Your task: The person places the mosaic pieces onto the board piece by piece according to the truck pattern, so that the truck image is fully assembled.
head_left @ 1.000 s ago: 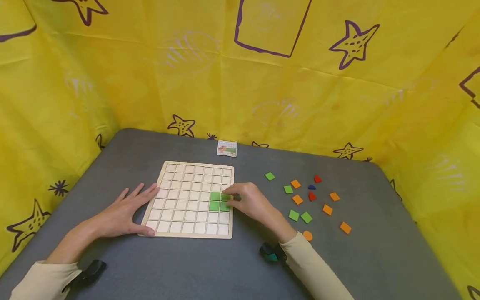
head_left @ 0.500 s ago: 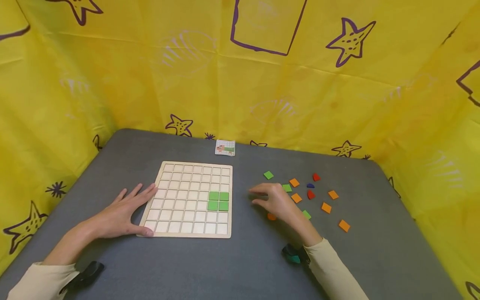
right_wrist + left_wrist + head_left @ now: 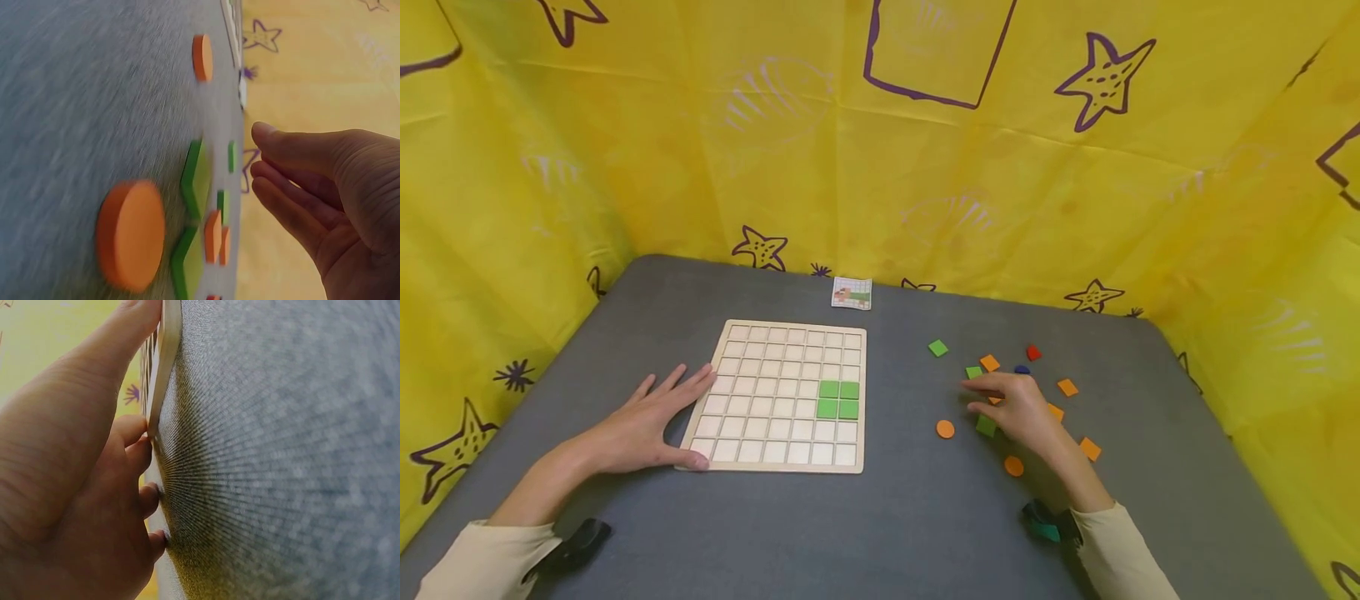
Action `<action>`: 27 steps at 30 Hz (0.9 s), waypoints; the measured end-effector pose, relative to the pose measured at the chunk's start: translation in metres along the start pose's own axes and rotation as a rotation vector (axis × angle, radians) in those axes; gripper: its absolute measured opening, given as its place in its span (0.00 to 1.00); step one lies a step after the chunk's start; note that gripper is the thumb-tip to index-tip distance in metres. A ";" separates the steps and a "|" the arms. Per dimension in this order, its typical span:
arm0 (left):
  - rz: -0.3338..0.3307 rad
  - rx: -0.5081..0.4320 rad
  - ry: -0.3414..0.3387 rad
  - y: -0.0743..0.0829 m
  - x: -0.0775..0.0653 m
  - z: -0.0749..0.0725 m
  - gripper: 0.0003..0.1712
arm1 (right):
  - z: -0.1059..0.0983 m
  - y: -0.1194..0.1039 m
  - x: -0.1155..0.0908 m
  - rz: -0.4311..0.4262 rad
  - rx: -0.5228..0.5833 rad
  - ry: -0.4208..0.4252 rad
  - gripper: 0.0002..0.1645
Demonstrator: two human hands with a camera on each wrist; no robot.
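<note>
My left hand (image 3: 640, 429) rests with spread fingers along the left side of a pale wooden grid board (image 3: 778, 468); its thumb lies on the near left corner. In the left wrist view the thumb and forefinger touch the board's edge (image 3: 165, 356). On the board's right side, several green square tiles (image 3: 827, 408) form a block. My right hand (image 3: 1018, 408) hovers over the loose tiles, thumb and fingertips apart with nothing between them. Below its fingers lies a loose green tile (image 3: 986, 426). An orange disc (image 3: 132, 236) shows near it in the right wrist view.
Orange squares (image 3: 1067, 387), a red piece (image 3: 1033, 352), a blue piece (image 3: 1022, 369) and another green tile (image 3: 937, 348) lie scattered at right. A second orange disc (image 3: 945, 429) sits nearer the board. Behind the board is a small picture card (image 3: 852, 293), before a yellow curtain (image 3: 880, 167).
My right hand has left the green tiles on the board and moved right, over the loose pieces, uncovering both orange discs. The left hand stays at the board's edge.
</note>
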State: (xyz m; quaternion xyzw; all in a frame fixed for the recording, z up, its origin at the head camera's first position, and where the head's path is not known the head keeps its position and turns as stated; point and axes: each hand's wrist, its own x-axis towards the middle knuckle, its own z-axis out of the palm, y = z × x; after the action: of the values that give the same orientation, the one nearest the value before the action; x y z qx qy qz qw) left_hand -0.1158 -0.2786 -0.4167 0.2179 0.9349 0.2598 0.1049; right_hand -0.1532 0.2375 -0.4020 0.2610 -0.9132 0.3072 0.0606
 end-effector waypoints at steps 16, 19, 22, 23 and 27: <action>0.017 -0.003 0.011 0.000 -0.001 0.001 0.69 | -0.001 0.011 -0.031 0.041 -0.004 -0.062 0.21; 0.023 -0.010 0.012 -0.001 -0.001 0.001 0.69 | -0.002 0.009 -0.035 0.057 -0.013 -0.076 0.20; 0.018 -0.010 0.011 -0.001 -0.001 0.001 0.69 | -0.002 0.007 -0.038 0.068 -0.021 -0.086 0.20; 0.020 -0.011 0.010 -0.001 -0.001 0.001 0.69 | -0.002 0.006 -0.038 0.071 -0.022 -0.086 0.20; 0.018 -0.011 0.005 -0.002 -0.001 0.001 0.69 | -0.001 0.006 -0.040 0.085 -0.016 -0.080 0.21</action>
State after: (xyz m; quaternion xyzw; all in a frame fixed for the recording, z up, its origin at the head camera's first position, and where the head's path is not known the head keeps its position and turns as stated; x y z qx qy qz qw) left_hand -0.1149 -0.2805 -0.4186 0.2251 0.9318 0.2662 0.1013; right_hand -0.1219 0.2596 -0.4151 0.2336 -0.9275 0.2915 0.0133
